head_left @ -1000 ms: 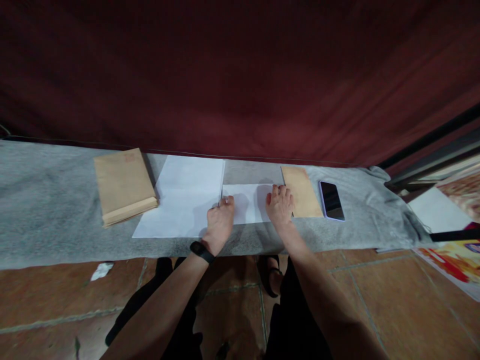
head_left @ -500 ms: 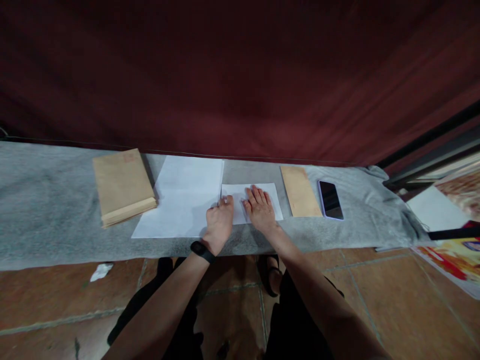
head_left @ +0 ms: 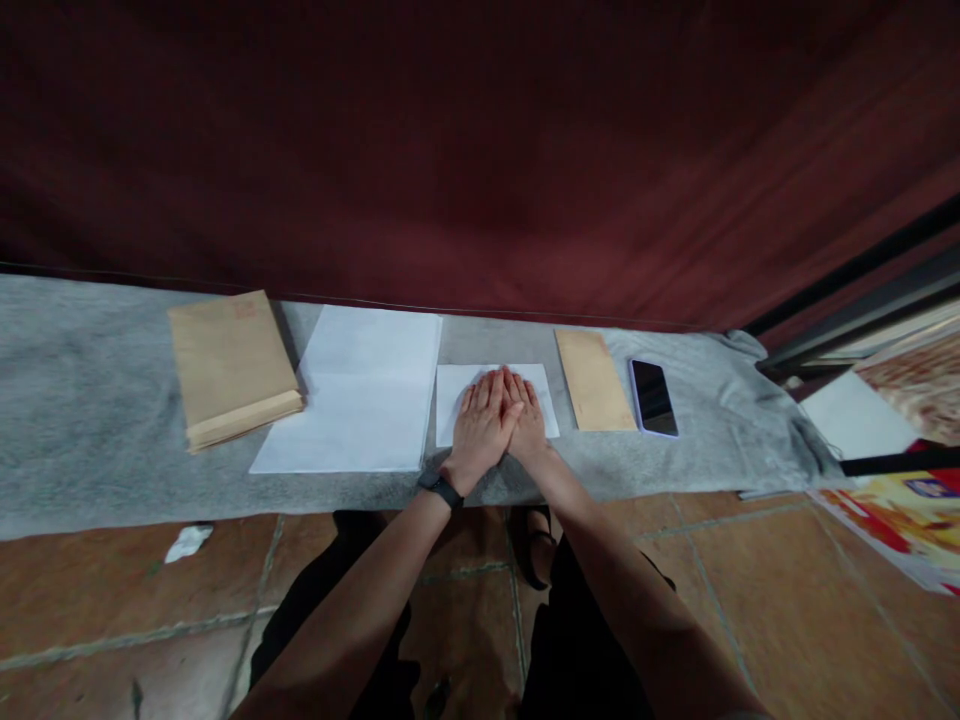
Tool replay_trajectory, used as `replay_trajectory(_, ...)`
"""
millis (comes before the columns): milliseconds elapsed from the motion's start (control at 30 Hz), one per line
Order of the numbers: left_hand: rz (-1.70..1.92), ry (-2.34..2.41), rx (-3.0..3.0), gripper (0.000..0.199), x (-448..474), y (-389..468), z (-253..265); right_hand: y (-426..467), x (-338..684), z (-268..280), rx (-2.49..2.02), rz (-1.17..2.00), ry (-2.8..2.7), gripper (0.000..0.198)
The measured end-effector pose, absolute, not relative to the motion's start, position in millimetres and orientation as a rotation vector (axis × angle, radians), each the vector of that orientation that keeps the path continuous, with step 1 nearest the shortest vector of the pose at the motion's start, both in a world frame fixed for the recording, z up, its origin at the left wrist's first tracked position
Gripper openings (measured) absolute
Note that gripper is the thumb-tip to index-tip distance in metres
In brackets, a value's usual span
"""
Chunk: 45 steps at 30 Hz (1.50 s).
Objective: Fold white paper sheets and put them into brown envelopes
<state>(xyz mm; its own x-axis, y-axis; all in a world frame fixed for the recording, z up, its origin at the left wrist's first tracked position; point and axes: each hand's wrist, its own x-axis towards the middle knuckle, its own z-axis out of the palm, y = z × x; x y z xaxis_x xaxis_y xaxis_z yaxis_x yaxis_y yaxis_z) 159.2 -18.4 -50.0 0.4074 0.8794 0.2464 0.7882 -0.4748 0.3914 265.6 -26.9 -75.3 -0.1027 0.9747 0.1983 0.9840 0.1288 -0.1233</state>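
A folded sheet of white paper (head_left: pixel 450 400) lies in front of me on the grey cloth. Flat on it rests my left hand (head_left: pixel 482 425), fingers stretched out, a black band (head_left: pixel 441 488) around its wrist. My right hand (head_left: pixel 526 420) also lies flat on the paper, its fingers stretched forward. The two hands touch side by side, the left thumb crossing over the right hand, and they hide the middle of the sheet. Left of it is a stack of larger white paper (head_left: pixel 360 390). A single brown envelope (head_left: pixel 594 385) lies to the right.
A stack of brown envelopes (head_left: pixel 236 360) overlaps the large paper's left edge. A phone (head_left: pixel 654 398) lies right of the single envelope. Grey cloth (head_left: pixel 90 400) covers the narrow surface, and a dark red curtain (head_left: pixel 480 180) hangs behind it. Tiled floor (head_left: pixel 720 560) shows below.
My left hand has moved right from the folded paper's left edge and opened from a curled grip to lie flat beside my right hand. The view has shifted slightly.
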Motion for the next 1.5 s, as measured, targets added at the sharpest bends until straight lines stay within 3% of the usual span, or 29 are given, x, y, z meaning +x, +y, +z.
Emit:
replay_trajectory(800,0.459,1.699,2.509,0.060,143,-9,-62,-38,292,-80,-2.127,-0.206,-1.806,0.060)
replay_trajectory(1200,0.442,1.640,2.559,0.058,141,-9,-56,5,283,-52,-1.978,0.100,-1.930,0.044)
replay_trajectory(1500,0.353,1.434,2.655,0.058,132,-18,-49,21,282,-48,-1.999,-0.020,-1.936,0.038)
